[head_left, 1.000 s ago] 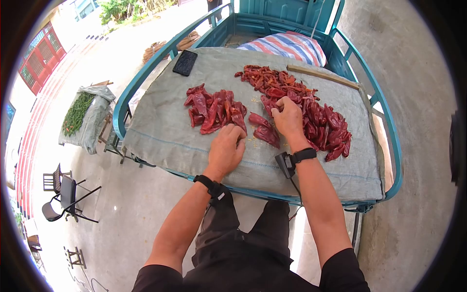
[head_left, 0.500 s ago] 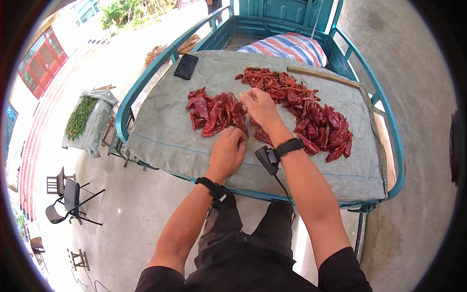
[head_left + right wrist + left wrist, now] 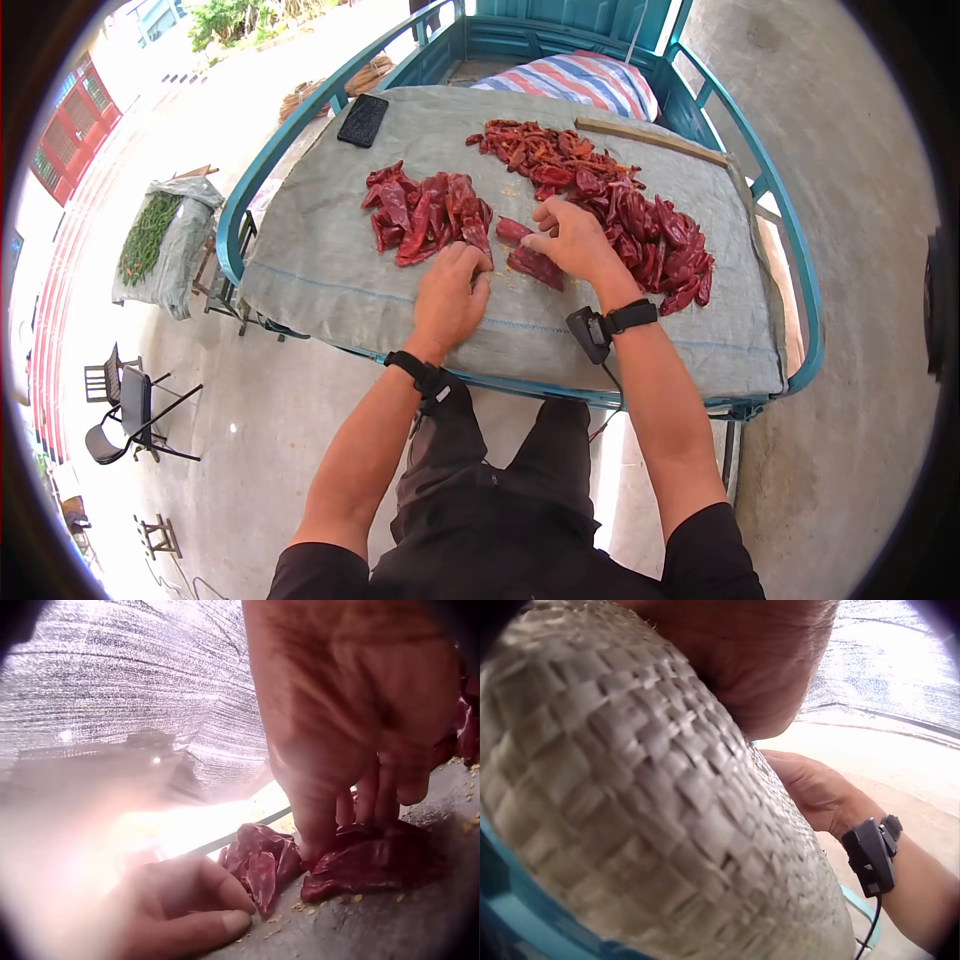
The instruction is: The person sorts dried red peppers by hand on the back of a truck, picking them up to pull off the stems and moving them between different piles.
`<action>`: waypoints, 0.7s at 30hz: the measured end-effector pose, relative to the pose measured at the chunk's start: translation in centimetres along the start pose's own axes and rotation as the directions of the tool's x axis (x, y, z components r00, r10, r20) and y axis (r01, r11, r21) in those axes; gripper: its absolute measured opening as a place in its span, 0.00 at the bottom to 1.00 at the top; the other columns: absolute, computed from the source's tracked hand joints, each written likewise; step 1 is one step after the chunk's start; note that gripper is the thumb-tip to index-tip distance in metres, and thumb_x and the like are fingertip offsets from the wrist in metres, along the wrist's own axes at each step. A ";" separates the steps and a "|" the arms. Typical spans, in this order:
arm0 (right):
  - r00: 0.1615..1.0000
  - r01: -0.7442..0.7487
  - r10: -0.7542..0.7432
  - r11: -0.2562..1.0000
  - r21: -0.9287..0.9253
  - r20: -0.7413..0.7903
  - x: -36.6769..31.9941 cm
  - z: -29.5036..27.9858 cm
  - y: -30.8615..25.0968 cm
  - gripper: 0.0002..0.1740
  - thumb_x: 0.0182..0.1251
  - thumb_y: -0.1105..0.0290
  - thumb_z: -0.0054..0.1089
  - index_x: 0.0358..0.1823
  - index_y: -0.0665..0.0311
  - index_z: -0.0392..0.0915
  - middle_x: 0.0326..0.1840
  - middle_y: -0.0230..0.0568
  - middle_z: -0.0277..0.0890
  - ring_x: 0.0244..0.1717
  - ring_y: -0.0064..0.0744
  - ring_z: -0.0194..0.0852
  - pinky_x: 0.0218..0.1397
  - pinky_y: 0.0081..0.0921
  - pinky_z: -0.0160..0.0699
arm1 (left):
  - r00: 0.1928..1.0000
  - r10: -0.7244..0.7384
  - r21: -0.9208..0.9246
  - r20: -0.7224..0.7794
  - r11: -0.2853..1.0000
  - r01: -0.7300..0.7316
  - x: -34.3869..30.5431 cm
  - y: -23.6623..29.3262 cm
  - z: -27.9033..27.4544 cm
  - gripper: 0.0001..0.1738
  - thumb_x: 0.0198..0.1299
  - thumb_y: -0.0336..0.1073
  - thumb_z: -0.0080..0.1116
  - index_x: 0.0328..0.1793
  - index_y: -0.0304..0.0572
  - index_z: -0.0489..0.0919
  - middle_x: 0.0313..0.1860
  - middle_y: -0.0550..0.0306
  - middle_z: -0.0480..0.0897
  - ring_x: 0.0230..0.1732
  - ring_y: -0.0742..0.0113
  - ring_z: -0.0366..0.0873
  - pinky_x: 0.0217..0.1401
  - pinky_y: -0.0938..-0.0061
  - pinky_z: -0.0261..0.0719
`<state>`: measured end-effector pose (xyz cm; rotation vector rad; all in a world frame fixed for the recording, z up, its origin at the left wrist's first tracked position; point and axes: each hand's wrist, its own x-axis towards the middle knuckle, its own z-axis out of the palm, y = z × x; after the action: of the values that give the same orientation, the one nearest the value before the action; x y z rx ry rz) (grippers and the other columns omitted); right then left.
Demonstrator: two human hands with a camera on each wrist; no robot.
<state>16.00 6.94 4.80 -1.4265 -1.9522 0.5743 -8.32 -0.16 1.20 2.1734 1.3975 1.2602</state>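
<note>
Dried red chili peppers lie in a left pile [image 3: 425, 215] and a larger right pile [image 3: 650, 235] on a grey woven sheet [image 3: 330, 270]. At the near edge of the left pile rests my left hand [image 3: 450, 295], fingers loosely bent, fingertips right at the pepper ends. Between the piles, my right hand [image 3: 575, 245] reaches down over two loose peppers [image 3: 537, 267], thumb and fingers apart. From the right wrist, the thumb comes down at one end of a wrinkled pepper [image 3: 375, 862], the other fingers behind it. The left wrist view shows mostly sheet weave.
Blue-green cart rails [image 3: 765, 190] border the sheet. A black phone-like slab [image 3: 363, 120] lies at far left and a wooden strip [image 3: 650, 140] at far right. Beyond is a striped sack [image 3: 580, 85]. Left of the cart stand green peppers [image 3: 150, 240] on a sack and folding chairs [image 3: 135, 400].
My right hand went from the right pile's edge to the left pile, then back to the loose peppers between. The pepper near its fingers has left that spot. My left hand stays put.
</note>
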 end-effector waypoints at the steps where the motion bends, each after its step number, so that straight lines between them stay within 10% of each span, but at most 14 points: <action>1: 1.000 -0.010 0.010 1.000 -0.024 0.016 -0.2 0.3 0.0 0.20 0.69 0.62 0.83 0.54 0.66 0.88 0.49 0.52 0.94 0.53 0.53 0.95 0.60 0.47 0.90 | 1.000 -0.010 0.000 0.005 1.000 0.010 0.0 0.0 0.0 0.09 0.64 0.26 0.70 0.49 0.41 0.83 0.44 0.50 0.84 0.49 0.45 0.85 0.53 0.53 0.83; 21: 0.961 -0.229 0.265 0.926 0.300 -0.083 1.8 1.8 -1.2 0.22 0.71 0.54 0.82 0.49 0.68 0.90 0.45 0.51 0.93 0.46 0.48 0.94 0.56 0.43 0.89 | 1.000 -0.004 0.011 0.000 1.000 0.004 0.0 0.5 -0.3 0.08 0.64 0.25 0.69 0.48 0.41 0.84 0.44 0.50 0.84 0.50 0.46 0.85 0.53 0.54 0.82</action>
<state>13.59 8.34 4.81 -1.4902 -1.5297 0.8289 -8.25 -0.45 1.72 2.1772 1.4109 1.2542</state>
